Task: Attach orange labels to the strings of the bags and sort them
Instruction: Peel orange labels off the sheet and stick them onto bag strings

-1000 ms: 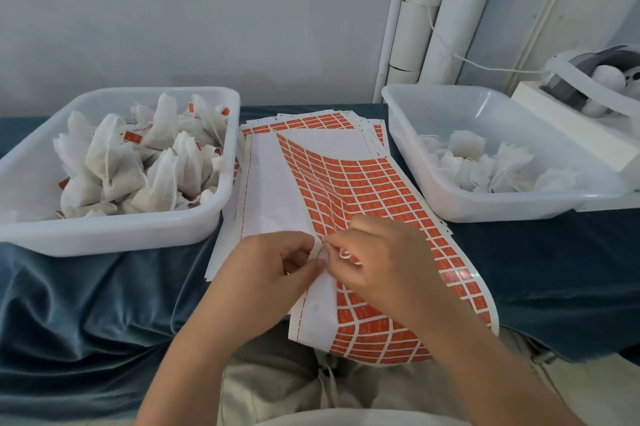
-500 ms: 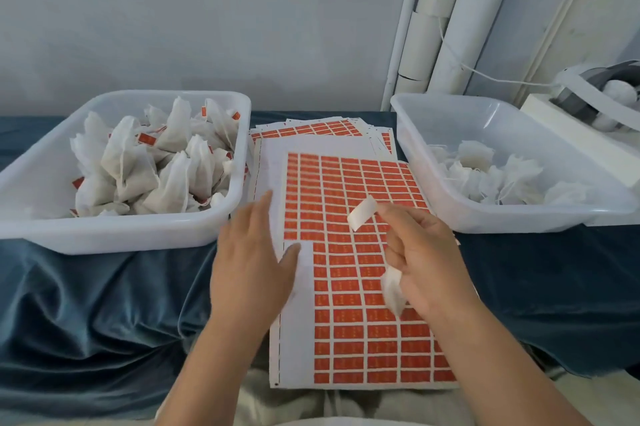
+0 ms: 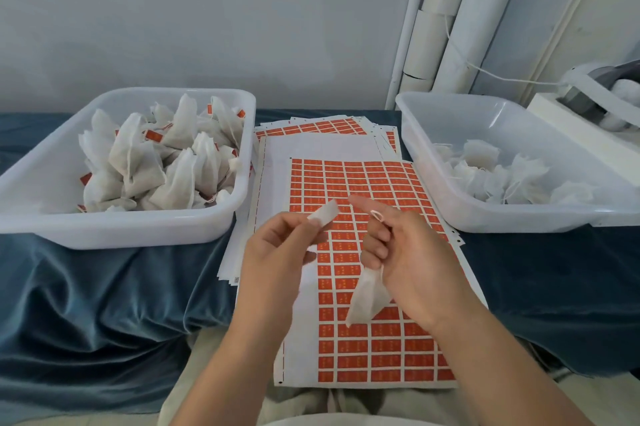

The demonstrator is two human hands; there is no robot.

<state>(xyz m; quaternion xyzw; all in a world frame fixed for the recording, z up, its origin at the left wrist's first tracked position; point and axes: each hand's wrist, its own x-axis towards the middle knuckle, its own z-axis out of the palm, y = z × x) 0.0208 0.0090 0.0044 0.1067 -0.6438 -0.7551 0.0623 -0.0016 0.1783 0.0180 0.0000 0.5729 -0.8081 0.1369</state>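
The blue cloth under the tubs is of velvety pile, with a soft sheen along its folds. The left tub is made of opaque white plastic, smooth and faintly glossy; the right tub is of a more translucent plastic. The bags in the left tub are made of thin, matt, fibrous white fabric, as is the single bag above the label sheet. The sheet is smooth paper printed in matt orange. A plain white matt back is shown by the peeled label. The wall is painted matt.
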